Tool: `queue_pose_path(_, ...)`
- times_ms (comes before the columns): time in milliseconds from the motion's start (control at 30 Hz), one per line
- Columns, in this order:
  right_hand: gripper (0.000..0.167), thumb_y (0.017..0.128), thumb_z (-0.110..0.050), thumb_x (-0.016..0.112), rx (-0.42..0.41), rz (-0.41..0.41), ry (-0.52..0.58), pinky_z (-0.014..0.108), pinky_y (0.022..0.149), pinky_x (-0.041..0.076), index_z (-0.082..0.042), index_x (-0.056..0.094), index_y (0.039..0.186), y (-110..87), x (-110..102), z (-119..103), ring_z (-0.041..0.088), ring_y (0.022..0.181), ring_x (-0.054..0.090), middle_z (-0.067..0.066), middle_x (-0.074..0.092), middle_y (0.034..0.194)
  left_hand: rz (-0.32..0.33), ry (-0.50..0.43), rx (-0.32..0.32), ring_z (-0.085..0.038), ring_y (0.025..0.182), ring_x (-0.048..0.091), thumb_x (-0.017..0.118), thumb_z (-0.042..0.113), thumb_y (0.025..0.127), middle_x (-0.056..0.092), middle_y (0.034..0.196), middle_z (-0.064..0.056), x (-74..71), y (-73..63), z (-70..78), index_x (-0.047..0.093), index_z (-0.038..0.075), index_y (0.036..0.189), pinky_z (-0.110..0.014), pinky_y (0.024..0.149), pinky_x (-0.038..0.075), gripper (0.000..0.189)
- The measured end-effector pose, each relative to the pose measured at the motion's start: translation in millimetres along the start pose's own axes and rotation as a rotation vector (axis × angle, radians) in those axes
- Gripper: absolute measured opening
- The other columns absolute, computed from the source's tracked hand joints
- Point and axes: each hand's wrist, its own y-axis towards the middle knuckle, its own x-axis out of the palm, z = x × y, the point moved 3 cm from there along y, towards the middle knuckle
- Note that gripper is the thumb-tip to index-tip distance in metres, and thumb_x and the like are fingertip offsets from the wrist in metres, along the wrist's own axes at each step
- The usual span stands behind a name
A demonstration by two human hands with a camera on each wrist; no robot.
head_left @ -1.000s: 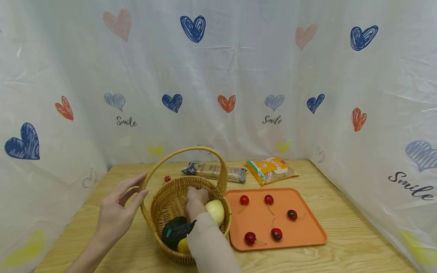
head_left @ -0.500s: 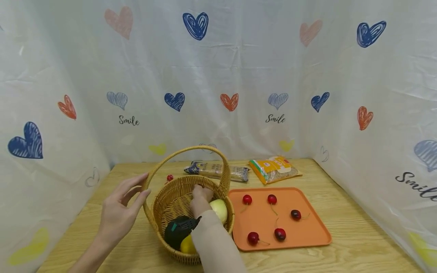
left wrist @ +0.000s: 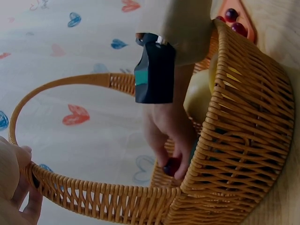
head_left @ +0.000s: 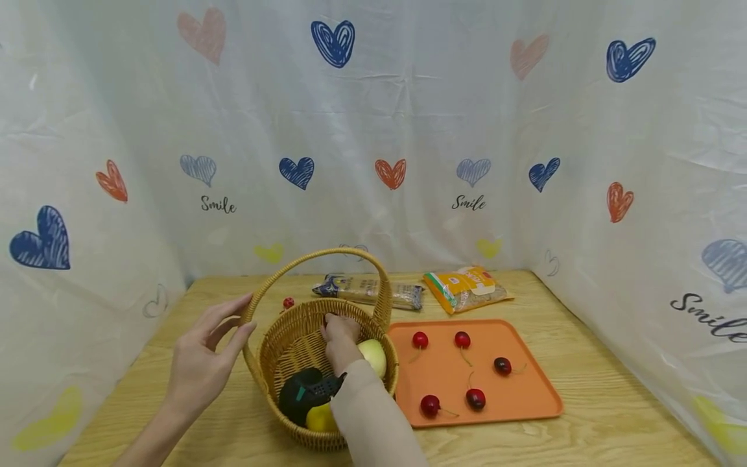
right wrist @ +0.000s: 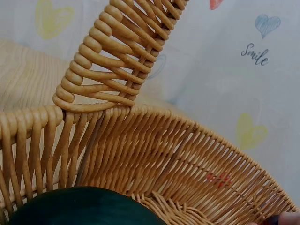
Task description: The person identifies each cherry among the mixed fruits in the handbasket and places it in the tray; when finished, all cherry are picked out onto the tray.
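Observation:
My left hand (head_left: pixel 201 357) holds the left side of the handle of a wicker basket (head_left: pixel 292 347) between thumb and fingers. My right hand (head_left: pixel 340 340) reaches down inside the basket near its back wall. In the left wrist view, its fingertips pinch a dark red cherry (left wrist: pixel 172 166). Beside that hand in the basket lies a pale, smooth, round thing (head_left: pixel 373 358). A yellow thing (head_left: pixel 321 418) is at the front, partly covered by the right sleeve. A dark green, rounded thing (right wrist: pixel 89 208) fills the lower edge of the right wrist view.
Right of the basket, an orange tray (head_left: pixel 496 395) carries several stemmed cherries (head_left: pixel 430 406). Behind stand a long clear packet (head_left: pixel 373 292) and an orange food bag (head_left: pixel 467 288). A small red thing (head_left: pixel 288 303) sits behind the basket. Heart-printed curtains (head_left: pixel 373 130) enclose the wooden table.
The right hand stays low in the basket, with only a slight shift of its fingers. The left hand keeps its hold on the handle. The whole head view has shifted slightly.

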Motion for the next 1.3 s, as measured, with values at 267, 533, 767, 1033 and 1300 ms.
queue_pose_path(267, 0.033, 0.092, 0.003, 0.057, 0.057, -0.286, -0.074, 0.029, 0.084, 0.059, 0.005, 0.056, 0.124, -5.8, 9.7, -14.1, 0.03, 0.107, 0.057, 0.02, 0.055, 0.115, 0.029, -0.007, -0.014, -0.006, 0.099, 0.058, 0.064, -0.025, 0.074, 0.061, 0.112, -0.007, 1.1, -1.9, -2.1, 0.061, -0.006, 0.12, -0.016, 0.087, 0.053, 0.05)
queue_pose_path(533, 0.027, 0.091, 0.004, 0.058, 0.062, -0.51, -0.257, 0.034, 0.086, 0.058, 0.005, 0.061, 0.118, -16.2, 6.7, -28.7, 0.029, 0.104, 0.06, 0.017, 0.056, 0.112, 0.033, 0.002, -0.028, -0.006, 0.099, 0.058, 0.064, -0.024, 0.075, 0.061, 0.112, -0.005, -0.8, -3.1, -3.7, 0.061, -0.006, 0.119, -0.015, 0.086, 0.053, 0.048)
queue_pose_path(767, 0.03, 0.093, 0.002, 0.055, 0.007, -0.717, -0.47, 0.038, 0.093, 0.054, 0.006, 0.056, 0.123, -20.8, -8.9, -40.6, 0.025, 0.099, 0.062, 0.015, 0.056, 0.111, 0.03, 0.005, -0.025, -0.006, 0.099, 0.058, 0.064, -0.024, 0.075, 0.061, 0.112, -0.005, 0.1, -3.1, -2.9, 0.061, -0.006, 0.119, -0.015, 0.087, 0.053, 0.048)
queue_pose_path(1033, 0.033, 0.092, 0.005, 0.055, -0.046, -0.814, -0.538, 0.038, 0.093, 0.055, 0.007, 0.054, 0.125, -22.3, -32.8, -57.5, 0.024, 0.101, 0.061, 0.015, 0.056, 0.114, 0.027, 0.013, -0.012, -0.006, 0.098, 0.058, 0.064, -0.024, 0.074, 0.061, 0.111, -0.007, 1.5, -2.3, -1.7, 0.061, -0.006, 0.12, -0.015, 0.086, 0.053, 0.049)
queue_pose_path(1300, 0.035, 0.092, 0.003, 0.057, -0.073, -0.901, -0.547, 0.044, 0.098, 0.05, 0.008, 0.053, 0.127, -24.0, -52.9, -70.8, 0.025, 0.103, 0.06, 0.016, 0.056, 0.115, 0.029, 0.015, -0.001, -0.005, 0.097, 0.058, 0.064, -0.026, 0.074, 0.061, 0.11, -0.005, 1.9, -2.1, 0.2, 0.061, -0.007, 0.119, -0.015, 0.085, 0.054, 0.049)
